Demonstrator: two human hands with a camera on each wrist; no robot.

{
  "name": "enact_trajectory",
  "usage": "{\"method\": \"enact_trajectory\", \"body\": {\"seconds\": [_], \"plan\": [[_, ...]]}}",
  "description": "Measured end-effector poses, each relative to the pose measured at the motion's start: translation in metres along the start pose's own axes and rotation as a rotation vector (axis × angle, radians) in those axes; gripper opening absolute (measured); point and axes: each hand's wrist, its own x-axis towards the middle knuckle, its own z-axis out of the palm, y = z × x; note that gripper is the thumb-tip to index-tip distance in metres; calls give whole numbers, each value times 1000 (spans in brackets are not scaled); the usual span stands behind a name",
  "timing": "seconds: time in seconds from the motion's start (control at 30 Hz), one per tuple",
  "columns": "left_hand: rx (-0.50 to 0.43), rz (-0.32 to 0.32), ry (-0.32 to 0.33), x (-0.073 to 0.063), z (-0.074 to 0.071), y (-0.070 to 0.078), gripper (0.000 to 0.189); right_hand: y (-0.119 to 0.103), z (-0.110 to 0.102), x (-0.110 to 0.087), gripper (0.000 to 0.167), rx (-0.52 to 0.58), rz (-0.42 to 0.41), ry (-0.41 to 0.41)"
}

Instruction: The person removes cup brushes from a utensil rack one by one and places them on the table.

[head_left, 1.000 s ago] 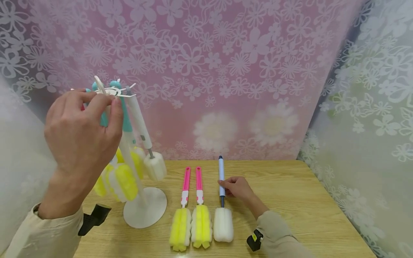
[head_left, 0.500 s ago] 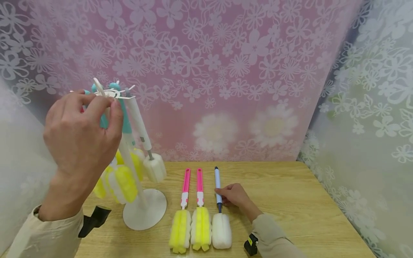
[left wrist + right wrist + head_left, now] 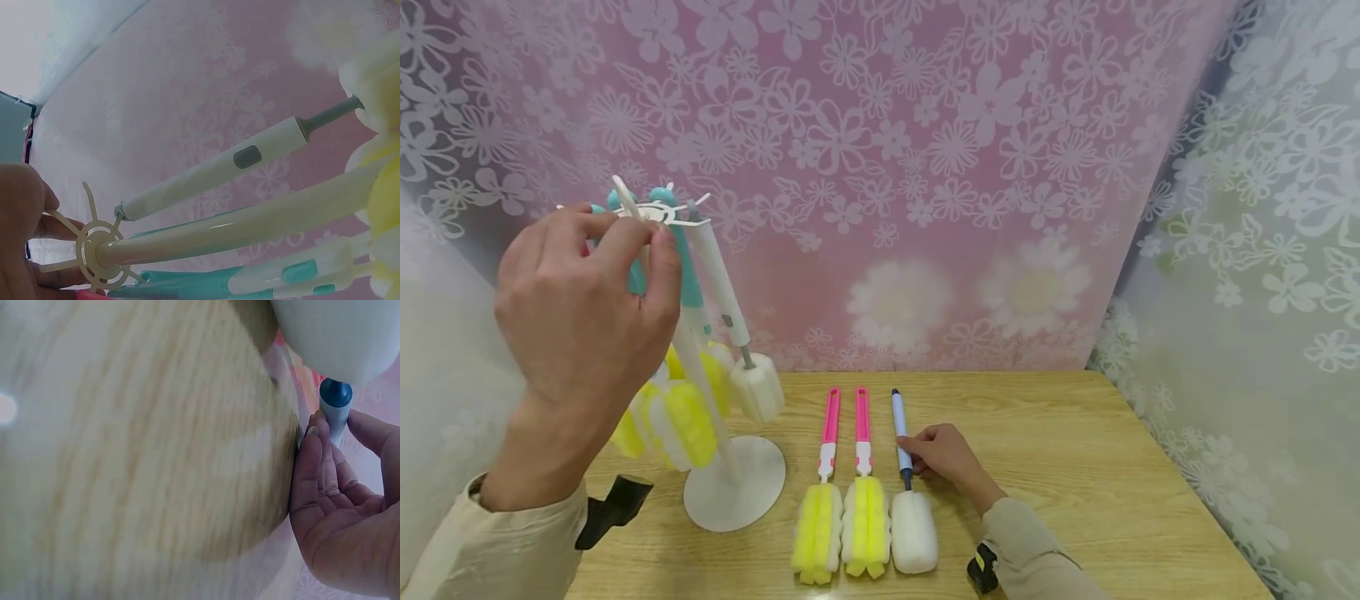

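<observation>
My left hand (image 3: 587,308) pinches the top of a white rack (image 3: 658,214) with its finger and thumb, near the upright loop. Sponge brushes hang from its hooks: a white-handled bottle brush (image 3: 219,172) and several turquoise ones with yellow-and-white sponge heads (image 3: 681,425). On the table my right hand (image 3: 946,457) holds the pale blue handle of a bottle brush (image 3: 914,533) between thumb and fingers. The right wrist view shows its dark blue neck and white sponge head close up. Left of it lie two pink-handled sponge brushes (image 3: 817,533), side by side and parallel.
The rack's round white base (image 3: 735,483) stands on the left part of the wooden table (image 3: 1075,467). A pink floral curtain (image 3: 895,167) hangs behind the table's back edge, and a pale floral sheet (image 3: 1262,333) closes off the right side.
My right hand has shifted the blue-handled bottle brush left and slightly toward me, so its sponge head lies beside the nearer pink-handled brush. The left hand has kept its hold on the rack.
</observation>
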Motion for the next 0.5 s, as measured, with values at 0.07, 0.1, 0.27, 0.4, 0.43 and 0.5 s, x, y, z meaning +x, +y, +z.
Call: {"method": "enact_trajectory", "body": {"seconds": [0.07,0.1,0.27,0.4,0.43,0.5], "plan": [[1,2,-14,0,-1,-1,45,0,0,0,30,3,-4,-4],[-1,3,-22,1,-1,-1,45,0,0,-1,30,7,-5,-4],[-33,6,-41,1,-3,-3,45,-1,-1,-3,29,26,5,16],[-58,8,-50,1,-5,-4,44,-2,-2,-4,28,54,-2,38],[-63,10,-51,1,-5,-4,44,-2,-4,-5,27,67,-6,44],[-72,23,-51,1,-5,-4,44,-2,-7,-6,26,98,-16,49]]}}
